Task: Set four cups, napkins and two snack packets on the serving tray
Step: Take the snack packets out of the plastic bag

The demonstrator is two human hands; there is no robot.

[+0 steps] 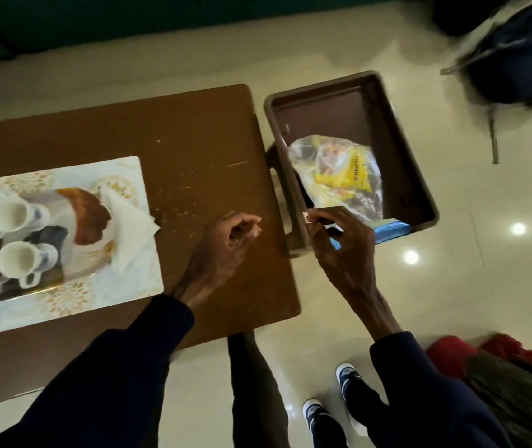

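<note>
A white serving tray (122,286) with gold flower prints lies on the left of the brown table (193,140). Several white cups with blue patterns (11,215) stand on it, with white napkins (129,227) beside them. To the right of the table, a brown bin (413,163) holds a yellow snack packet in clear plastic (342,173) and a blue snack packet (390,229). My right hand (342,250) is at the bin's near edge, fingers closed on the blue packet's end. My left hand (226,240) hovers over the table's right part, fingers curled together, nothing seen in it.
A dark backpack (516,53) lies on the glossy floor at the top right. Red and olive cloth (484,360) lies at the lower right. My shoes (348,376) stand between the table corner and the cloth. A brown shape (90,215) shows on the tray.
</note>
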